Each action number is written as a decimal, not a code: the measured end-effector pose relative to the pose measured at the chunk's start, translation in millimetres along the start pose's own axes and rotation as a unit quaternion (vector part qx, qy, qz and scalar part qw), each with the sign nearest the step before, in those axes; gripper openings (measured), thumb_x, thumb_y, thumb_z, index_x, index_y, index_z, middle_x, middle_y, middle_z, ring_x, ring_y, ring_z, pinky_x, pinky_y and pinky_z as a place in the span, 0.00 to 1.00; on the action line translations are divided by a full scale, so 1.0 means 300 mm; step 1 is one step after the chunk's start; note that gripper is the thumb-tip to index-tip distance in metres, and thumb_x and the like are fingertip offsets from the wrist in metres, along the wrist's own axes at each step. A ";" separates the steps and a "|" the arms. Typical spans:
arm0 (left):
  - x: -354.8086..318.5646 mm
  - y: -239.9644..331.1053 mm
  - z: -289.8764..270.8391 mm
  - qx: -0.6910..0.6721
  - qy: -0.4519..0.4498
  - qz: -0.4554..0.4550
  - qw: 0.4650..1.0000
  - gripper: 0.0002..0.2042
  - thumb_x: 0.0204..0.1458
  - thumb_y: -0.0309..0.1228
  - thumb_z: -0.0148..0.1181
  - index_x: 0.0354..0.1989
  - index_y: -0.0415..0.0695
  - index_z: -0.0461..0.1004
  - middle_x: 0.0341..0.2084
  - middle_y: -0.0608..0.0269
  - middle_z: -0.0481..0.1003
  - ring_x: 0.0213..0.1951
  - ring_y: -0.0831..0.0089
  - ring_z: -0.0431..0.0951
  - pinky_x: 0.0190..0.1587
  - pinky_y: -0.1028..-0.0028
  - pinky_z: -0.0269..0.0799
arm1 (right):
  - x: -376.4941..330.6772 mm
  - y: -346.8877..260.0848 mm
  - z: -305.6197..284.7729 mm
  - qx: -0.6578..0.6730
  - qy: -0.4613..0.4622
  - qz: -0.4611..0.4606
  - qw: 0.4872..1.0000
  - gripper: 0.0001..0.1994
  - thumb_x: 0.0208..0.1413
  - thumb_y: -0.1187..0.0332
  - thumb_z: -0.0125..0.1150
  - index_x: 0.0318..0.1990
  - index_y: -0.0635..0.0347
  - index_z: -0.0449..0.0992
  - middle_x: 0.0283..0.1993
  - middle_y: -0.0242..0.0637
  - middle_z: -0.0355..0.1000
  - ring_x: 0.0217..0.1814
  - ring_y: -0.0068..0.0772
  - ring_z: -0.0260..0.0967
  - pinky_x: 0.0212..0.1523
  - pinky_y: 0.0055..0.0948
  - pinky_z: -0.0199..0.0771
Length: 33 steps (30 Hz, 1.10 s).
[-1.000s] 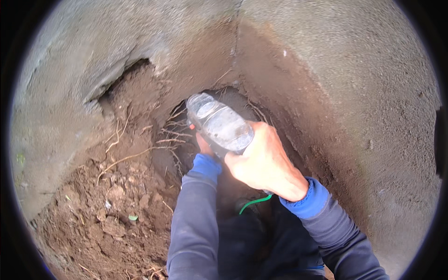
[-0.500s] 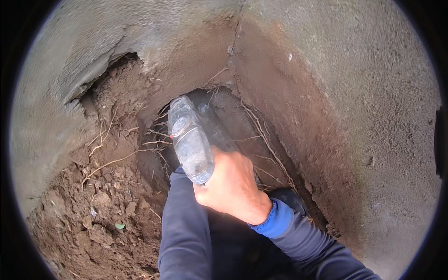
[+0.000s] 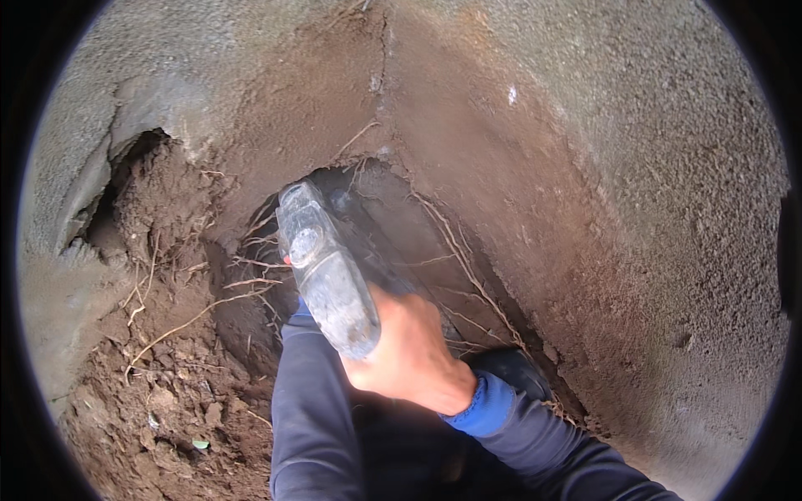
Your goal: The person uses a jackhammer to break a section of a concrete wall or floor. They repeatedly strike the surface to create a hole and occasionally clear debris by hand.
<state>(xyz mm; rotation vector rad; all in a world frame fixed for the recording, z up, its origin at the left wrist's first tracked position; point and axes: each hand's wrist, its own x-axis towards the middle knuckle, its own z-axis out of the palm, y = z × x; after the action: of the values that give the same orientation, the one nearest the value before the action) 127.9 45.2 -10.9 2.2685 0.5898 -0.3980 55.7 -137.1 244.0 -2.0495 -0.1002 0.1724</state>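
A bulky, dust-covered grey power tool points down into the dug hole in the middle of the view. Only its upper body shows; its working end is hidden below. My right hand is closed around the tool's rear grip. My left arm reaches forward under the tool, and the tool hides almost all of my left hand. Just a small reddish spot, possibly a fingertip, shows at the tool's left edge. Thin pale roots cross the hole to the right, and more roots stick out to the left.
Two rough concrete walls meet in a corner ahead, stained brown low down. Loose brown soil is heaped on the left, under a broken cavity in the wall. A dark boot stands in the hole at right.
The view has shifted, so walls, soil and hole sit farther left in the picture. The tool and both arms keep nearly the same place over the hole; my right hand's grip is unchanged.
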 end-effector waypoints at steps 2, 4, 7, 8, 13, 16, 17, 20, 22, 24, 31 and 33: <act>0.002 0.008 -0.004 0.011 0.004 -0.002 1.000 0.23 0.51 0.46 0.66 0.48 0.39 0.80 0.43 0.47 0.81 0.49 0.52 0.80 0.50 0.59 0.76 | 0.001 0.008 -0.010 0.016 -0.002 0.001 1.000 0.17 0.40 0.67 0.70 0.37 0.66 0.73 0.24 0.57 0.75 0.28 0.62 0.77 0.35 0.53 0.78; -0.002 0.011 -0.010 0.019 0.003 -0.001 1.000 0.23 0.51 0.46 0.66 0.48 0.39 0.80 0.43 0.47 0.81 0.49 0.52 0.80 0.50 0.59 0.76 | 0.010 0.008 -0.022 0.027 0.000 -0.005 1.000 0.17 0.40 0.68 0.69 0.37 0.66 0.73 0.24 0.58 0.75 0.27 0.62 0.76 0.35 0.54 0.78; -0.013 0.009 -0.017 0.027 0.004 -0.004 1.000 0.24 0.51 0.47 0.66 0.48 0.39 0.80 0.43 0.47 0.81 0.49 0.52 0.80 0.51 0.59 0.76 | 0.032 0.004 -0.034 0.018 -0.008 -0.012 1.000 0.16 0.41 0.69 0.69 0.36 0.67 0.73 0.24 0.58 0.75 0.27 0.62 0.76 0.34 0.55 0.78; -0.014 0.007 -0.017 0.028 0.003 -0.005 1.000 0.24 0.51 0.47 0.66 0.48 0.39 0.80 0.43 0.47 0.81 0.49 0.52 0.80 0.51 0.59 0.76 | 0.037 0.005 -0.035 0.020 -0.012 -0.021 1.000 0.16 0.41 0.69 0.69 0.36 0.67 0.73 0.24 0.57 0.75 0.27 0.62 0.77 0.32 0.55 0.77; -0.016 0.001 -0.028 0.041 0.005 -0.003 0.999 0.24 0.51 0.47 0.66 0.48 0.39 0.80 0.43 0.47 0.81 0.50 0.51 0.80 0.51 0.59 0.76 | 0.016 0.016 -0.003 0.027 -0.020 -0.004 0.999 0.17 0.41 0.69 0.69 0.37 0.67 0.72 0.25 0.57 0.76 0.27 0.61 0.77 0.34 0.55 0.78; -0.014 0.002 -0.039 0.046 0.006 -0.004 0.999 0.25 0.50 0.47 0.66 0.48 0.39 0.80 0.43 0.46 0.81 0.50 0.51 0.80 0.51 0.59 0.76 | -0.021 0.043 0.032 0.036 -0.006 0.001 0.999 0.20 0.42 0.69 0.68 0.44 0.65 0.72 0.27 0.56 0.76 0.29 0.63 0.76 0.34 0.55 0.78; -0.013 0.001 -0.043 0.048 0.007 -0.004 0.999 0.25 0.50 0.47 0.66 0.48 0.39 0.80 0.43 0.46 0.81 0.50 0.51 0.80 0.51 0.59 0.76 | -0.031 0.059 0.044 0.051 0.008 -0.006 0.999 0.22 0.42 0.69 0.69 0.47 0.64 0.73 0.29 0.54 0.77 0.30 0.60 0.78 0.34 0.51 0.79; -0.007 -0.006 -0.050 0.051 0.008 -0.003 0.999 0.25 0.50 0.48 0.67 0.48 0.39 0.80 0.43 0.46 0.81 0.50 0.50 0.80 0.52 0.59 0.76 | -0.053 0.132 0.076 0.104 0.022 -0.020 0.994 0.27 0.43 0.71 0.70 0.56 0.64 0.74 0.37 0.53 0.80 0.37 0.55 0.81 0.38 0.41 0.82; 0.003 -0.014 -0.048 0.053 0.007 -0.003 0.999 0.25 0.50 0.48 0.67 0.48 0.39 0.80 0.43 0.46 0.81 0.50 0.50 0.80 0.52 0.59 0.76 | -0.066 0.197 0.094 0.151 0.057 -0.053 0.985 0.25 0.44 0.72 0.70 0.53 0.64 0.74 0.36 0.54 0.79 0.37 0.57 0.80 0.38 0.44 0.81; 0.010 -0.020 -0.043 0.053 0.008 -0.003 0.999 0.25 0.50 0.48 0.67 0.48 0.39 0.80 0.43 0.46 0.81 0.50 0.50 0.80 0.52 0.59 0.76 | -0.094 0.251 0.109 0.191 0.061 -0.050 0.978 0.24 0.45 0.71 0.70 0.53 0.63 0.74 0.36 0.55 0.79 0.37 0.60 0.79 0.37 0.46 0.81; -0.008 0.044 -0.068 0.047 -0.005 0.008 0.999 0.26 0.50 0.49 0.67 0.48 0.39 0.80 0.44 0.45 0.81 0.51 0.49 0.80 0.52 0.59 0.76 | -0.139 0.217 0.104 0.216 0.116 -0.068 0.967 0.22 0.48 0.72 0.67 0.52 0.65 0.75 0.41 0.54 0.80 0.44 0.56 0.80 0.43 0.40 0.80; -0.021 0.071 -0.100 0.041 -0.013 0.016 0.999 0.26 0.49 0.49 0.67 0.48 0.39 0.80 0.44 0.45 0.81 0.51 0.49 0.80 0.52 0.59 0.76 | -0.136 0.166 0.090 0.198 0.098 0.026 0.975 0.20 0.48 0.72 0.67 0.51 0.66 0.76 0.40 0.54 0.80 0.44 0.53 0.81 0.43 0.39 0.80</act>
<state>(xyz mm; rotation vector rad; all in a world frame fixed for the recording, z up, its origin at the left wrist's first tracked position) 136.7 52.1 24.7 2.3447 0.5329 -0.4431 10.9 -142.7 190.8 -1.6601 0.1042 0.0184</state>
